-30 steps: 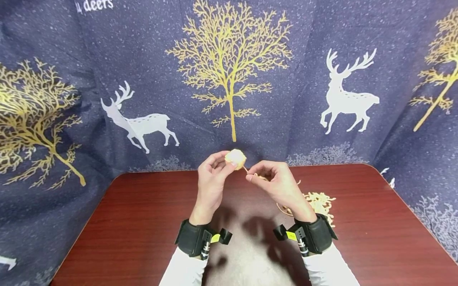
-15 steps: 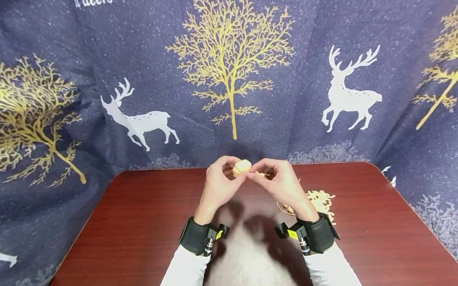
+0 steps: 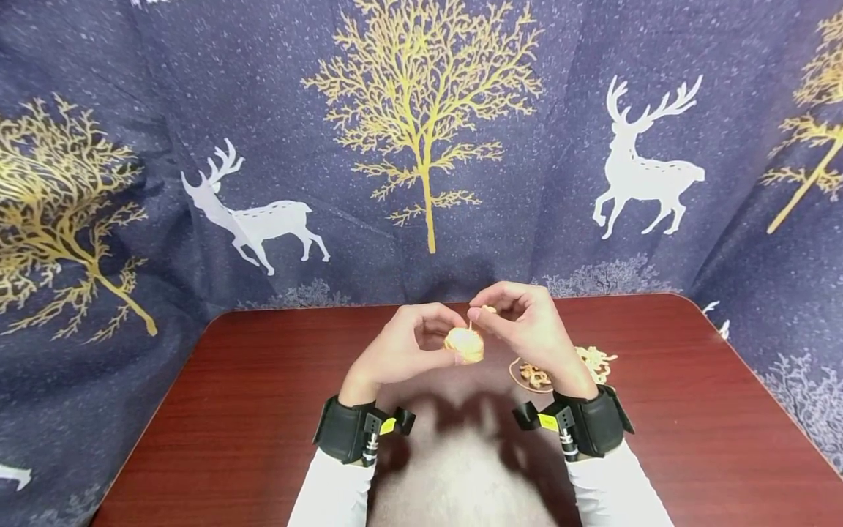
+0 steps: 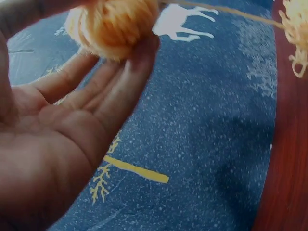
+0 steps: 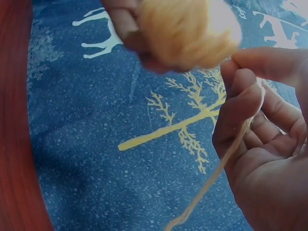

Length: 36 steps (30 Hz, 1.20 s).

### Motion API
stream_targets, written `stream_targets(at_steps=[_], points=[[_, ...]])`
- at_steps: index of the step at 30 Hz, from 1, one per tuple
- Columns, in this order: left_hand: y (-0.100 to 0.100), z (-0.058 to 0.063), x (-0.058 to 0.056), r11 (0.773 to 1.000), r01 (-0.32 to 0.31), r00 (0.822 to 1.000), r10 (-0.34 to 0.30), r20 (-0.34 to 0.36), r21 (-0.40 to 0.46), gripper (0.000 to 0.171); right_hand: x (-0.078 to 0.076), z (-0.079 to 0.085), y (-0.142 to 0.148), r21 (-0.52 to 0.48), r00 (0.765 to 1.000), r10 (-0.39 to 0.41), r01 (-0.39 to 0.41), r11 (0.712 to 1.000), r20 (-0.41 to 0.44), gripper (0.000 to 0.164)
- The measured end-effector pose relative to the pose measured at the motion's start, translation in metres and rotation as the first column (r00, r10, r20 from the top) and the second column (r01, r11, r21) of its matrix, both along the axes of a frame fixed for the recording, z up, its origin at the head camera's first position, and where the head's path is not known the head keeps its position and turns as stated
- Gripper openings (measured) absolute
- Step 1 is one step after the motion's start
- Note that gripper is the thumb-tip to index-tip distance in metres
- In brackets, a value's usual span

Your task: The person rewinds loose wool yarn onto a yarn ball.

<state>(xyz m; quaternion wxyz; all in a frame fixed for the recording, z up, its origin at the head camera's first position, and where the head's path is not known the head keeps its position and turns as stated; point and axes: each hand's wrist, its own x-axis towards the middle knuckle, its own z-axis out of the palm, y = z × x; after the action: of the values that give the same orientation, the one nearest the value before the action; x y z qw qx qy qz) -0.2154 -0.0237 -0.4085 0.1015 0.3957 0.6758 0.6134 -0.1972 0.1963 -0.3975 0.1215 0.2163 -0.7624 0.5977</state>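
A small ball of pale yellow yarn (image 3: 464, 345) is held by my left hand (image 3: 408, 348), pinched between thumb and fingertips. In the left wrist view the wound yarn ball (image 4: 115, 26) shows at the top, fingers beneath it. Just up and right of the ball, my right hand (image 3: 527, 322) pinches the yarn strand (image 5: 211, 180) between thumb and forefinger. The strand passes over the right fingers and hangs down in the right wrist view. Both hands are raised above the table's far part.
A loose heap of yarn (image 3: 596, 362) lies on the reddish-brown table (image 3: 263, 395), partly hidden behind my right wrist. A looped strand (image 3: 533, 377) lies beside it. Behind the table's far edge hangs a dark blue cloth (image 3: 369, 256) with deer and trees.
My left hand has carried the ball right and downward, turning it. The right hand first came close to the ball and now stands above it, still pinching the strand.
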Motion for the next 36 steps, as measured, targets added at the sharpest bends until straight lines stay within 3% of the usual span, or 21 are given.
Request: stream_targets(at_steps=[4, 8, 12, 18, 22, 25, 30, 33, 36], points=[[0.000, 0.002, 0.001, 0.985, 0.079, 0.993, -0.091, 0.072, 0.152, 0.034, -0.001, -0.001, 0.000, -0.040, 0.999, 0.032, -0.032, 0.999, 0.015, 0.007], [0.001, 0.002, 0.003, 0.954, 0.074, 0.987, -0.112, 0.116, 0.291, 0.036, -0.003, -0.003, 0.000, -0.072, 0.998, 0.057, -0.054, 0.996, 0.030, 0.007], [0.006, 0.004, 0.004, 0.911, 0.011, 0.990, -0.067, 0.121, 0.413, 0.029, -0.004, -0.004, -0.002, -0.092, 0.997, 0.062, -0.057, 0.994, 0.051, 0.009], [0.013, 0.006, 0.006, 0.837, -0.097, 0.992, 0.035, 0.124, 0.538, 0.037, -0.005, -0.005, -0.004, -0.101, 0.997, 0.036, -0.029, 0.994, 0.066, 0.007], [0.016, 0.007, 0.006, 0.784, -0.183, 0.983, 0.142, 0.117, 0.593, 0.032, -0.004, -0.006, -0.009, -0.047, 0.999, 0.018, -0.016, 0.999, 0.045, 0.007], [0.019, 0.006, 0.005, 0.750, -0.264, 0.960, 0.264, 0.091, 0.607, 0.028, -0.002, -0.006, -0.014, 0.007, 1.000, -0.008, 0.008, 1.000, 0.028, 0.006], [0.022, 0.002, 0.002, 0.710, -0.380, 0.893, 0.449, 0.035, 0.593, 0.034, 0.004, -0.003, -0.022, 0.083, 0.999, -0.045, 0.043, 0.996, 0.023, 0.006], [0.023, -0.002, 0.000, 0.720, -0.435, 0.852, 0.524, -0.013, 0.540, 0.032, 0.007, 0.000, -0.024, 0.115, 0.998, -0.051, 0.049, 0.992, 0.020, 0.006], [0.022, -0.005, -0.001, 0.759, -0.481, 0.815, 0.572, -0.096, 0.439, 0.030, 0.008, 0.002, -0.023, 0.138, 0.999, -0.050, 0.049, 0.989, -0.002, 0.007]])
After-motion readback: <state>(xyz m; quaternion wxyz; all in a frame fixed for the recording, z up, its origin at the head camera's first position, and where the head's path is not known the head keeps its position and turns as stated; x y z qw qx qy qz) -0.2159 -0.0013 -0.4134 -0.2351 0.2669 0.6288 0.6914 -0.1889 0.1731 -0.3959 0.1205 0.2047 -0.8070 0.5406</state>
